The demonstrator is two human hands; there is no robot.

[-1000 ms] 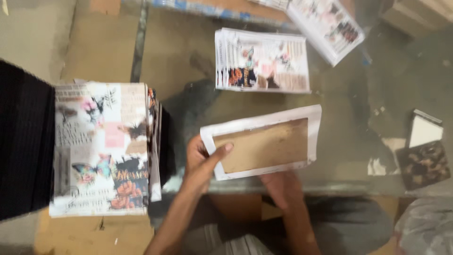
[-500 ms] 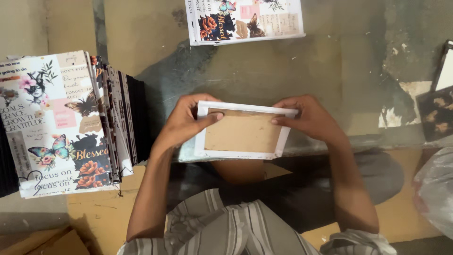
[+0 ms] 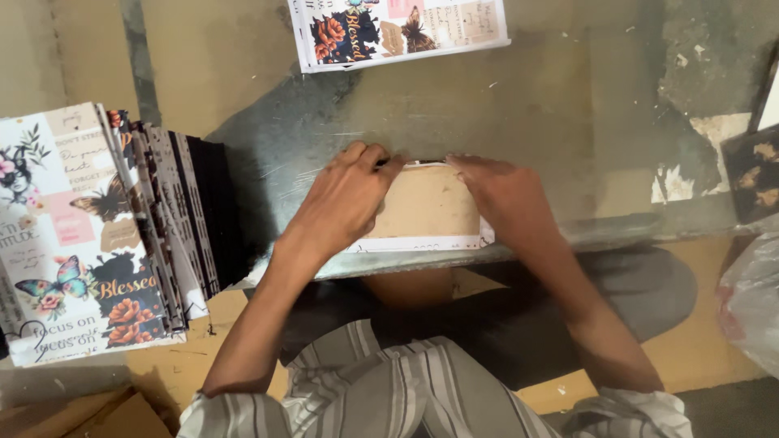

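Observation:
A brown board with a white printed border [image 3: 428, 212] lies flat on the glass table top [image 3: 519, 122], close to its near edge. My left hand [image 3: 345, 199] covers the board's left side, fingertips pressed on the far white edge. My right hand [image 3: 507, 199] lies over the right side, fingers also pressing that far edge down. Both hands rest on the board; most of its side borders are hidden under them.
A fanned stack of printed floral covers [image 3: 89, 235] stands at the left. Another printed sheet stack [image 3: 398, 28] lies at the far edge. A dark patterned piece [image 3: 755, 170] sits at the right, with a plastic bag [image 3: 751, 300] below it.
The board has been drawn closer to the table's near edge. Both hands have moved from gripping its sides to pressing along its far edge.

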